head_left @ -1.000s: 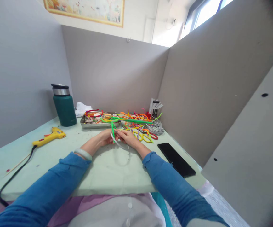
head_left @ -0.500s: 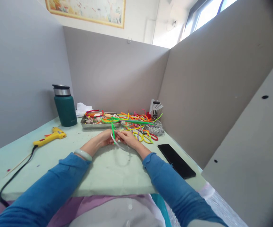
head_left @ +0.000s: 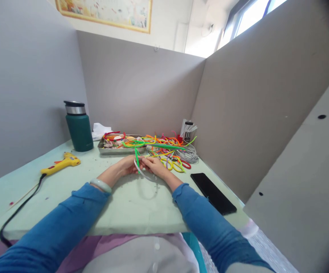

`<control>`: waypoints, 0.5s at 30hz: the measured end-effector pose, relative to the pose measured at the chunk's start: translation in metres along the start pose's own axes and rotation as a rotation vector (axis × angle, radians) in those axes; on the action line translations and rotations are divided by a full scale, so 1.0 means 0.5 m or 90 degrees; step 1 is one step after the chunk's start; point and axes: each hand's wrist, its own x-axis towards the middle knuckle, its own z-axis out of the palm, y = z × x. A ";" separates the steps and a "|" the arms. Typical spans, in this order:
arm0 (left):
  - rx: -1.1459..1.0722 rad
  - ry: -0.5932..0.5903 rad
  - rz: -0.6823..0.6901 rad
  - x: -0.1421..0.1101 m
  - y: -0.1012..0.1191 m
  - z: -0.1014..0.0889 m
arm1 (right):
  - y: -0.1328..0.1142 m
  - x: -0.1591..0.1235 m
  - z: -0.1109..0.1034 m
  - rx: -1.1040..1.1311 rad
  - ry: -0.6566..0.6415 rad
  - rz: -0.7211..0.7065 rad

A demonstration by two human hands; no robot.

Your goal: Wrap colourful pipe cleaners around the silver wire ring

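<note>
Close together over the middle of the table, my two hands meet at the fingertips. My left hand [head_left: 128, 165] is closed on a bent green pipe cleaner [head_left: 136, 154], whose loop stands up above the fingers. A white pipe cleaner [head_left: 143, 173] curves down from between the hands towards the table. The fingers of my right hand [head_left: 153, 166] are pinched at the white one's upper part, touching the left fingertips. Exactly where the two pipe cleaners cross is hidden by the fingers.
Behind my hands lie a metal tray [head_left: 115, 151] of small craft bits and a heap of coloured pipe cleaners [head_left: 167, 144]. A yellow glue gun [head_left: 62, 163] and a green bottle [head_left: 79, 131] are on the left. A black phone [head_left: 213, 193] lies right. Grey partitions [head_left: 141, 83] enclose the table.
Hardly anything differs: both hands keep their hold on the pipe cleaners in the same place. The whole view has shifted very slightly.
</note>
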 end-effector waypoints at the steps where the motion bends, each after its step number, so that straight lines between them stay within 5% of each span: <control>1: -0.001 -0.001 0.000 0.000 0.000 0.000 | 0.000 0.000 0.000 0.002 -0.001 -0.001; 15: 0.005 0.017 0.000 -0.004 0.004 0.003 | -0.002 -0.001 0.001 0.008 0.002 0.015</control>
